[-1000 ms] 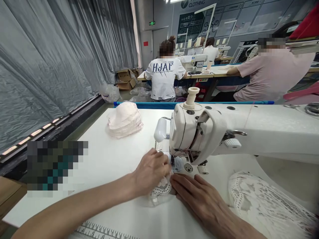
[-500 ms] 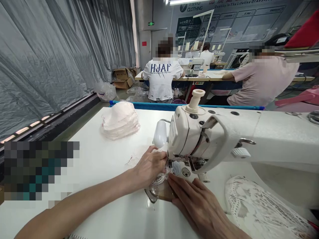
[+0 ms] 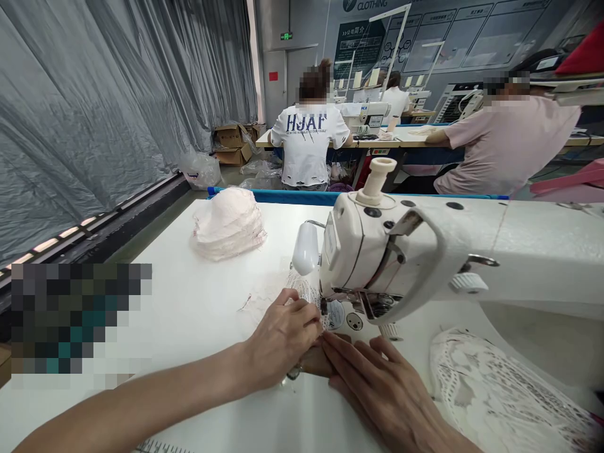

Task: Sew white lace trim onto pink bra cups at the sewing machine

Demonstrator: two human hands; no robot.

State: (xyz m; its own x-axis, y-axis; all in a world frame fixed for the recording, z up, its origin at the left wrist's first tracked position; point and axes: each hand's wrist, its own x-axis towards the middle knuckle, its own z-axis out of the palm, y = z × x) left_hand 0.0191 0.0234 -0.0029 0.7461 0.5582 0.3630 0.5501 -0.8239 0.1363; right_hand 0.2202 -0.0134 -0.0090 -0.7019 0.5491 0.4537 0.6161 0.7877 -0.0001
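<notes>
Head view: lace (image 3: 304,288) at the sewing machine (image 3: 372,251)

The lace lies on a white table (image 3: 207,314), just left of the machine's needle area, and runs back toward a white bulb (image 3: 306,250). The left hand (image 3: 289,333) bends its fingers down over the near end of the lace; its thumb is hidden, so whether it pinches cannot be told. The right hand (image 3: 384,380) lies beside it, fingers straight and close together, tips near the left hand's; whether it has hold of the lace cannot be told either.

A sheer scrap (image 3: 264,299) lies left of the lace. Farther back stands a pale pink stack (image 3: 229,226). Right of the right hand is a lace pile (image 3: 495,387). Part of a ruler (image 3: 165,447) shows at the bottom edge.

Beyond the blue rail (image 3: 292,197), one person in a white shirt (image 3: 309,148) has their back turned; another, in a pink shirt (image 3: 509,148), is at the right. A grey curtain (image 3: 117,94) hangs at the left.
</notes>
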